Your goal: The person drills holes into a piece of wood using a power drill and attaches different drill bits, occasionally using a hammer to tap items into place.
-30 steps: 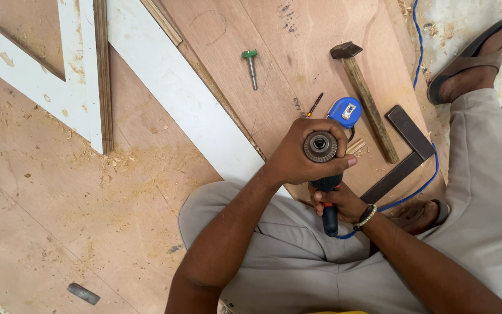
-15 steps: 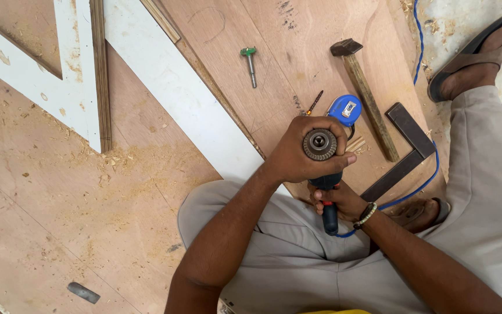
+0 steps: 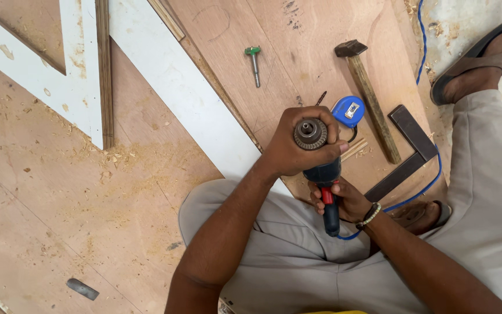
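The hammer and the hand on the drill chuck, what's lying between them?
In the head view, a blue tape measure lies between the hammer and the left hand gripping the drill chuck, with a pale wood offcut just below it.

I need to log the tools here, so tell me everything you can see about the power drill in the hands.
The power drill has a dark blue body with a red trigger part and a ridged metal chuck that faces up toward the camera, with no bit visible in it. The left hand wraps around the chuck end; the right hand holds the handle from below. A blue cord trails from it. It is held above the person's lap.
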